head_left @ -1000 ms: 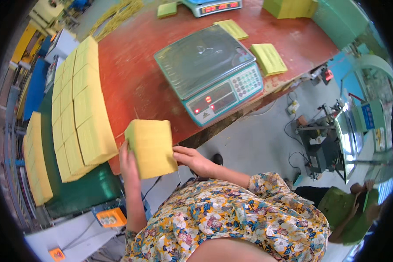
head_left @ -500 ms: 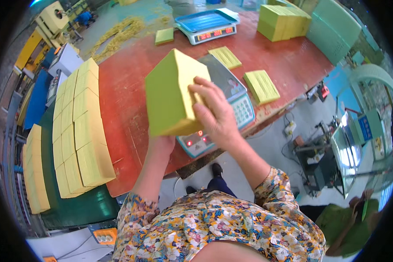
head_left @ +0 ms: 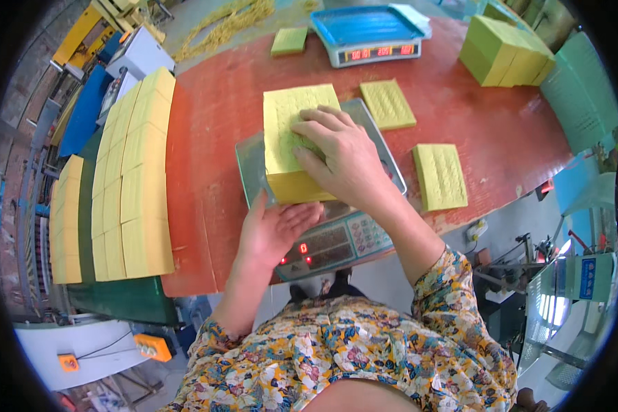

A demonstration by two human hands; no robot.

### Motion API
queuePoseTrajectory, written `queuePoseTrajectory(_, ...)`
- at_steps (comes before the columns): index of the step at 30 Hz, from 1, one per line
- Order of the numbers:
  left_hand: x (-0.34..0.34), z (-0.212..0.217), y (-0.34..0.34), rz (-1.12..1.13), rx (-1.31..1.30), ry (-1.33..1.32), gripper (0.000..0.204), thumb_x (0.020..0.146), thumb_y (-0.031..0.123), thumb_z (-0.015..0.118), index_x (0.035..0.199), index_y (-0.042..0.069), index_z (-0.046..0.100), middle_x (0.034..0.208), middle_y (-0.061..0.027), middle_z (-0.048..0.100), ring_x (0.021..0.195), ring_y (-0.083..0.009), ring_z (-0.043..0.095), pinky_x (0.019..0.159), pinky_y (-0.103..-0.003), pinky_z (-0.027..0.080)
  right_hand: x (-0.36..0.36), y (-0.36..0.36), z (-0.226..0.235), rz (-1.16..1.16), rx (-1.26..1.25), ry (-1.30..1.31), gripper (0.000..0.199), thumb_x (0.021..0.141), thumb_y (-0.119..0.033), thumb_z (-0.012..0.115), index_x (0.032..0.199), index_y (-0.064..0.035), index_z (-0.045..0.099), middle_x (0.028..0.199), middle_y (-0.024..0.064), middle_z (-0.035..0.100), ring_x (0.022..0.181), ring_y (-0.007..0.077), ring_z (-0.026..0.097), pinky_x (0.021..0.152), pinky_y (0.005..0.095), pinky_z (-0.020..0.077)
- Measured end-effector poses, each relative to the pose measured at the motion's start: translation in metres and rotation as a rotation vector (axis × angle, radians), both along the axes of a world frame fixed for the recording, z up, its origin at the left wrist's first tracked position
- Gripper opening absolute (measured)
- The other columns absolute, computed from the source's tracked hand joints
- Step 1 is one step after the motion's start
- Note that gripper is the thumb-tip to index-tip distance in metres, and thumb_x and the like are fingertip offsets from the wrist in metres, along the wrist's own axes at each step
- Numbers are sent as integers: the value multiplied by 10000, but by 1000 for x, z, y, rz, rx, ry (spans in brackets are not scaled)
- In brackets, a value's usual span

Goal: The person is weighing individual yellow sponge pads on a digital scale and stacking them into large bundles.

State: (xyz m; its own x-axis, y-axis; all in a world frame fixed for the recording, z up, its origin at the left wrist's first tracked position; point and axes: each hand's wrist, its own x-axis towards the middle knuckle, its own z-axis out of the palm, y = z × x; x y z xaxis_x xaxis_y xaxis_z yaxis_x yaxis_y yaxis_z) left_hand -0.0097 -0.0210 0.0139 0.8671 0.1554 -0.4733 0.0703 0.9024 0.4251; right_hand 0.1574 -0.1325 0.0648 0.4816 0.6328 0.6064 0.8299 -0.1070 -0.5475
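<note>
A thick block of rough yellow paper sheets (head_left: 281, 130) stands over the metal pan of the near digital scale (head_left: 250, 165). Whether it bears on the pan is hard to tell. On the block's top lies my right hand (head_left: 340, 154), its fingers spread and slightly bent. My left hand (head_left: 275, 230) is open, palm up, close to the block's lower front edge above the scale's keypad panel. Its fingertips are at or just under that edge. Two thin yellow pads, one (head_left: 388, 104) beyond the scale and one (head_left: 439, 176) to its right, lie flat.
Red table (head_left: 206, 137) underneath. Rows of yellow blocks (head_left: 134, 172) line its left side on a green surface. At the back are a second scale with a blue tray (head_left: 367, 27), a small pad (head_left: 289, 41) and more blocks (head_left: 505, 51). A mint-green chair (head_left: 584, 89) stands right.
The block has gone from tilted in both hands to upright and lower over the scale. My left hand has come out from beneath it and opened; my right hand now lies on top.
</note>
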Motion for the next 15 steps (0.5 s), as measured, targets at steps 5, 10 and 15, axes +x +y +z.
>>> queuePoseTrajectory(5,-50,49,9,-53,969,286,453,1024,359,453,1138,-44,626,1083,-194,672,947,-282,680,754,-353,566,4,-26,-7,126,347,478,224,869,-113,653,1080,-43,683,1083,99,694,1048,230,642,836,350,502)
queuePoseTrajectory(10,9,90,1,274,1992,-70,335,996,166,486,1241,-39,588,1337,-183,560,1211,-286,566,989,-385,470,1,-99,-19,-81,648,888,192,955,-30,513,1057,23,667,1001,49,689,946,102,617,831,252,479)
queuePoseTrajectory(15,65,97,6,-55,2347,-74,469,1000,197,470,1409,-31,438,1518,-189,369,1420,-339,325,1168,-422,242,-38,-138,-54,-100,742,943,191,952,-7,493,1035,40,659,998,69,689,953,115,621,857,261,474)
